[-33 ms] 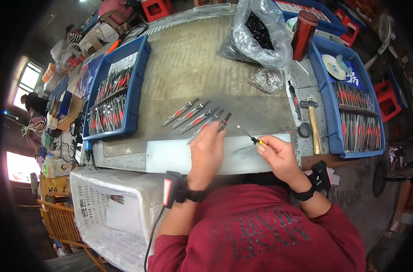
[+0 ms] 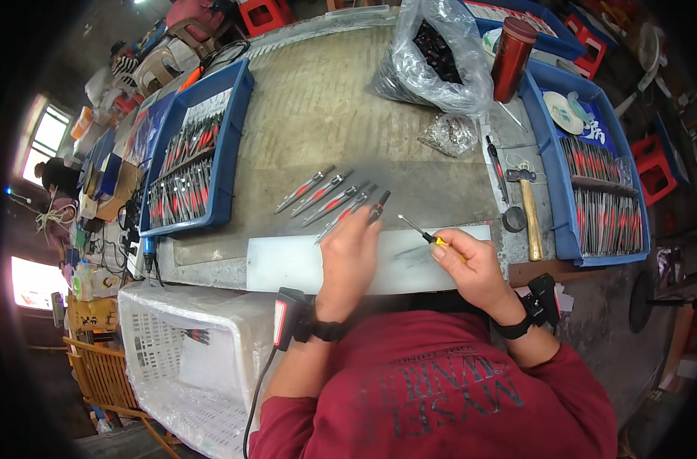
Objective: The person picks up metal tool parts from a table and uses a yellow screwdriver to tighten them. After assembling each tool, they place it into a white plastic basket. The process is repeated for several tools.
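Note:
Near the table's front edge my left hand (image 2: 348,256) is closed on a grey pointed tool with a dark top (image 2: 379,205); the back of the hand hides most of the tool and the fingertips. Beside it several similar tools with red middles (image 2: 304,191), possibly drawing compasses, lie slanted side by side. In my right hand (image 2: 471,264) is a small screwdriver (image 2: 417,228) with a yellow and black handle, pinched between thumb and fingers. Its metal shaft points up and left toward the left hand, apart from the held tool. A white board (image 2: 287,264) lies below both hands.
Blue trays filled with such tools stand at left (image 2: 230,168) and right (image 2: 547,164). A hammer (image 2: 530,214) lies right, below a clear bag of black parts (image 2: 471,84), a small bag of metal bits (image 2: 449,135) and a red flask (image 2: 514,61). A white crate (image 2: 145,329) stands lower left.
The screwdriver's tip has shifted very slightly left and down with my right hand. My left hand and the tools on the table look unchanged.

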Available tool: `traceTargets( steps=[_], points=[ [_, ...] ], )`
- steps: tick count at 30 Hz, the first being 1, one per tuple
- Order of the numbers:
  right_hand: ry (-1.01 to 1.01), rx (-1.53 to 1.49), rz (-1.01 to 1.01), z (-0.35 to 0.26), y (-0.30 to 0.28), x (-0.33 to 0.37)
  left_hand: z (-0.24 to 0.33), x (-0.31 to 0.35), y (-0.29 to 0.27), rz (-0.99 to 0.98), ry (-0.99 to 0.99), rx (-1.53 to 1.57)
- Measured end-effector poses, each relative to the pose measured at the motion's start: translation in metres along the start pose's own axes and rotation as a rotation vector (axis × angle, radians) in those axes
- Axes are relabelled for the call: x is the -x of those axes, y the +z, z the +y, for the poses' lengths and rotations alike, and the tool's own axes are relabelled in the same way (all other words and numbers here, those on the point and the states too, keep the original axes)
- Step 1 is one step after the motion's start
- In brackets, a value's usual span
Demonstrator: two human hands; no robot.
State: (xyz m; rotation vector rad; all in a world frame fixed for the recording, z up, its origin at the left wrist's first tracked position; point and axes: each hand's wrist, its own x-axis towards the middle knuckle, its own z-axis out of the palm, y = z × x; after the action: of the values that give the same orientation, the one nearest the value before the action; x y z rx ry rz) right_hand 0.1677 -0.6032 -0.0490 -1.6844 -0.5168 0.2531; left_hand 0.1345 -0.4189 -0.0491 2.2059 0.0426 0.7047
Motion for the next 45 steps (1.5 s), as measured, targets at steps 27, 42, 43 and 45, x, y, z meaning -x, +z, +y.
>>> traceTargets(
  steps=[27, 42, 43, 45],
  points=[
    [0.046, -0.057, -0.062, 0.013, 0.015, 0.005, 0.001, 0.007, 0.009, -0.004, 0.269, -0.340],
    [0.657, -0.704, -0.177, -0.003, 0.006, -0.004, -0.006, 0.011, 0.014, -0.008, 0.216, -0.348],
    [0.669, -0.759, -0.189, -0.002, 0.005, -0.004, -0.005, 0.011, 0.015, -0.003, 0.190, -0.330],
    [0.631, -0.726, -0.203, 0.000, 0.003, -0.006, -0.006, 0.007, 0.014, -0.001, 0.192, -0.342]
  ],
)
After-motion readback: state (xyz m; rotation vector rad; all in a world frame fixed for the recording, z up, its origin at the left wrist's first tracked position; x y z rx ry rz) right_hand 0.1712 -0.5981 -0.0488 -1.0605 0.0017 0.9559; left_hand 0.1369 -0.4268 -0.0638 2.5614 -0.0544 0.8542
